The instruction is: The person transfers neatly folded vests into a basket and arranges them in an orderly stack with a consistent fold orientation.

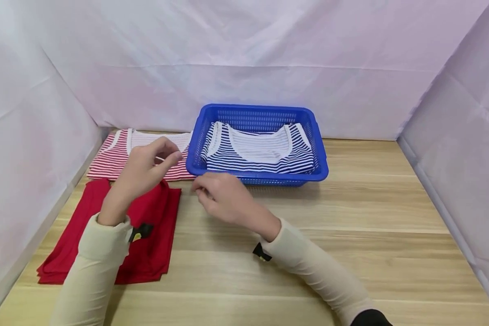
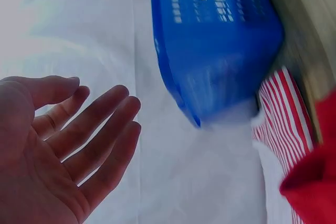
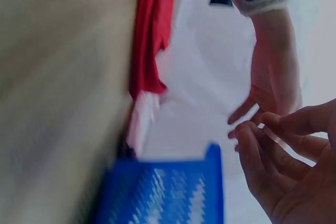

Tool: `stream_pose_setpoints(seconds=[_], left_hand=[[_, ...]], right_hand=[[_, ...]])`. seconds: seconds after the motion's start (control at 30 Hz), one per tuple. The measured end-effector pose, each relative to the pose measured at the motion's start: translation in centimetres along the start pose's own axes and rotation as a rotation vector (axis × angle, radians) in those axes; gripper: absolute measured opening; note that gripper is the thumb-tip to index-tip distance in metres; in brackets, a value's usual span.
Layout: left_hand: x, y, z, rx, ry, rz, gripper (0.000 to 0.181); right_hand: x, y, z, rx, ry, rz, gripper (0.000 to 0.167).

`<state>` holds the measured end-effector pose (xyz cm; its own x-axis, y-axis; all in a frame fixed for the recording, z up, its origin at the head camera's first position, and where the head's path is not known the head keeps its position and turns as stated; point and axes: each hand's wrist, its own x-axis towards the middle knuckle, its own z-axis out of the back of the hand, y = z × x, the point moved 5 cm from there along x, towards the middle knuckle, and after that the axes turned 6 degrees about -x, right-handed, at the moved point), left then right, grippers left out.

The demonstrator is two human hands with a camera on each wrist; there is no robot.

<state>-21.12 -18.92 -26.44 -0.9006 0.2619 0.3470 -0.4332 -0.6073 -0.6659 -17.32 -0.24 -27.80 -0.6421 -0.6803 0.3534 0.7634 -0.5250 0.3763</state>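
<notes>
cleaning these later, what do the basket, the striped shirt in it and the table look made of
Basket: likely moulded plastic, slightly glossy, with gridded holes. Striped shirt: matte knit fabric, perhaps cotton, softly folded. Table: wood or wood-look laminate; grain streaks fit either.

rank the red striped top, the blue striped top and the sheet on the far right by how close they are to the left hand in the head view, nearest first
From the left hand:
1. Red striped top: partly hidden behind that hand.
2. Blue striped top: to the right, inside the basket.
3. Sheet: far right edge.
</notes>
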Motion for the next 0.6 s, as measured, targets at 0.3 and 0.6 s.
stream_pose_setpoints(seconds=[0.3,0.6], left_hand=[[-1.9,4.7,4.3,0.051,0.012,0.188,0.02],[-4.1,10.6,8.2,0.101,0.157,0.402,0.042]], right_hand=[[1.1,0.4,-5.2,0.2,0.33,-0.203,0.026],[1.0,1.5,-9.1,0.176,0.534,-0.316,0.058]])
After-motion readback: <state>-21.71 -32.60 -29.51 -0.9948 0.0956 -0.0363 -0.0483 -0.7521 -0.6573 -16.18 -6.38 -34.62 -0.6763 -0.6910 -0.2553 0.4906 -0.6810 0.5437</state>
